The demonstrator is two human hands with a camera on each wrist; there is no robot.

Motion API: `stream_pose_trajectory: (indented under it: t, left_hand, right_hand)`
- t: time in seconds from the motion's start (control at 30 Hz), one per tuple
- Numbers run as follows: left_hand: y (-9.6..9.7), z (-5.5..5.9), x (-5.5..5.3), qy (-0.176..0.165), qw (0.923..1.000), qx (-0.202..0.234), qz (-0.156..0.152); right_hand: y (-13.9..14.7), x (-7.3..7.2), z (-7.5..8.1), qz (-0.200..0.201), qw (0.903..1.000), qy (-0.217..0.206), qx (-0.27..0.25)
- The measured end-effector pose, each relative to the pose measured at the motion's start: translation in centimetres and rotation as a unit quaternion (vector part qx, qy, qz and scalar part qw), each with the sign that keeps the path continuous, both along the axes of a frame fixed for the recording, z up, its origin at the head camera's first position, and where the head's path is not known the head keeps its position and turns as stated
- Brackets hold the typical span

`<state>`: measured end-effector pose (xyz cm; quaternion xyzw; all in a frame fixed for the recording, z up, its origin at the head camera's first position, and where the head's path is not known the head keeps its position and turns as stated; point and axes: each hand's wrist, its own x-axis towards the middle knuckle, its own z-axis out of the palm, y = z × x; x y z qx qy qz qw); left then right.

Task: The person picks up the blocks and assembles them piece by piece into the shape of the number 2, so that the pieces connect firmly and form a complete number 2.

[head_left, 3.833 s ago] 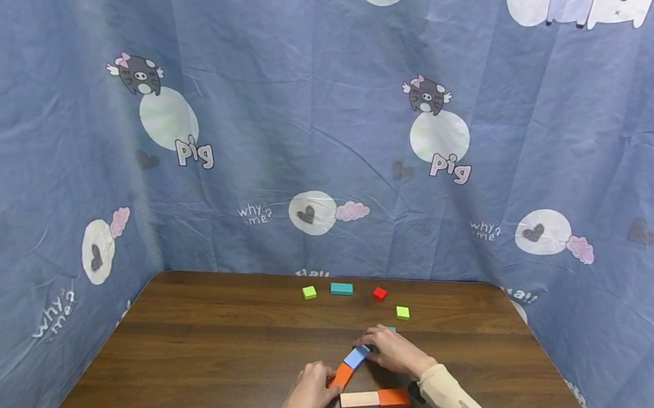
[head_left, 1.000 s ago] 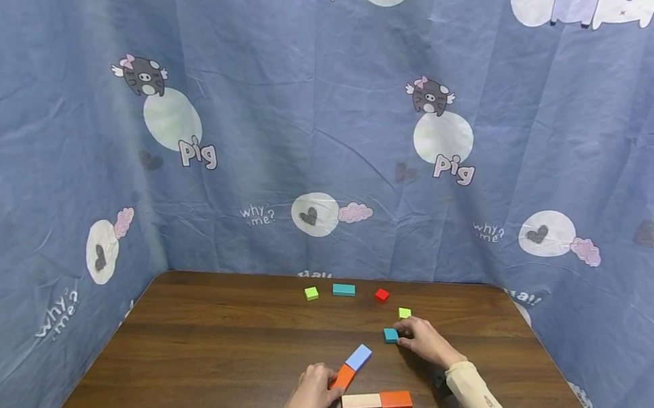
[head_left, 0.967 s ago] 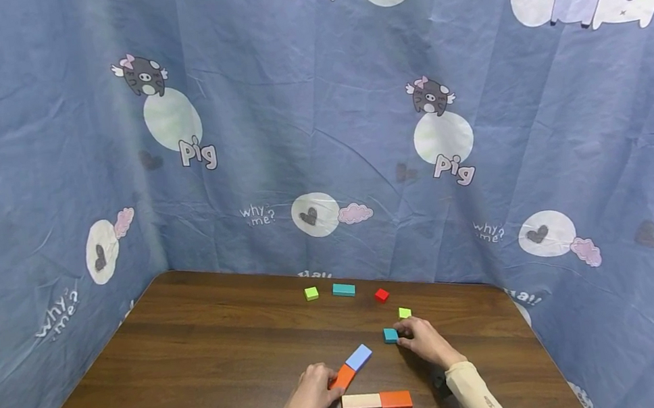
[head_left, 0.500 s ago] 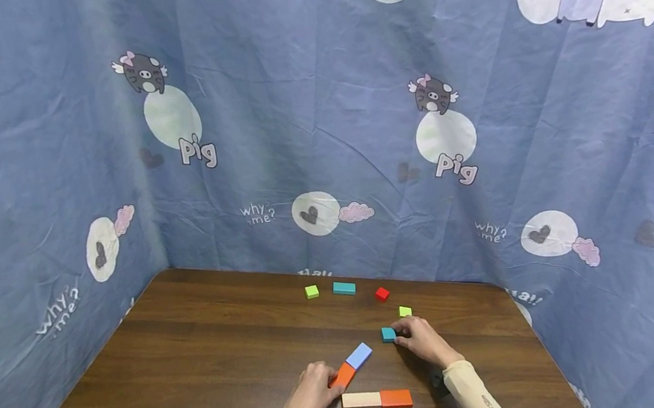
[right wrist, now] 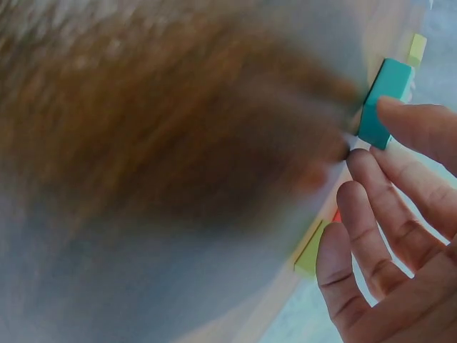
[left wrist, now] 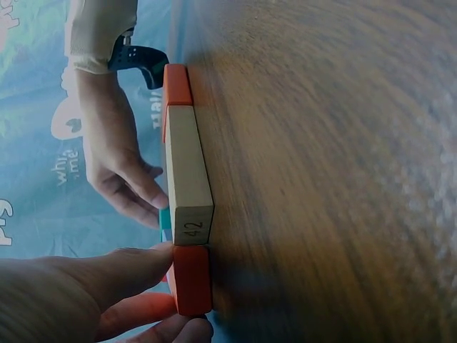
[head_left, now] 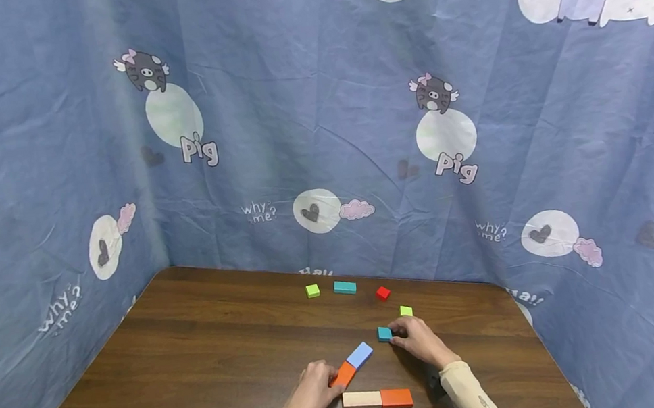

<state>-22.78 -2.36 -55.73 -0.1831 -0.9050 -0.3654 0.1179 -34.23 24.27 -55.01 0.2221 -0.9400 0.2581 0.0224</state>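
Observation:
My left hand point(head_left: 312, 389) pinches an orange block point(head_left: 343, 375) at its near end, thumb on one side and fingers on the other. A blue block point(head_left: 360, 355) sits end to end with it in a slanted row. My right hand point(head_left: 420, 341) pinches a teal block point(head_left: 384, 334) by its right side, a short gap away from the blue one's far end. In the right wrist view the thumb lies on the teal block point(right wrist: 385, 103), with the fingertips at its other side. Nearer the body, a plain wood block point(head_left: 361, 400) marked 42 adjoins a second orange block point(head_left: 396, 398).
Along the back of the brown wooden table point(head_left: 197, 342) lie a lime green block point(head_left: 312, 291), another teal block point(head_left: 345, 287) and a red block point(head_left: 383, 293). A second lime green block point(head_left: 405, 311) is just beyond my right hand. A blue patterned cloth point(head_left: 318, 130) hangs behind.
My right hand has left the blue block, taken hold of the teal block and slid it slightly left. My left hand has stayed on the orange block.

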Motion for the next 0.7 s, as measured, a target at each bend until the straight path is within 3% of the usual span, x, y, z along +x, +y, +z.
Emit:
stream_pose_trajectory:
  t: [0.7]
  left_hand:
    - [0.03, 0.3, 0.01, -0.004, 0.9999, -0.011, 0.002]
  right_hand:
    - [-0.71, 0.29, 0.23, 0.018, 0.9996, 0.019, 0.007]
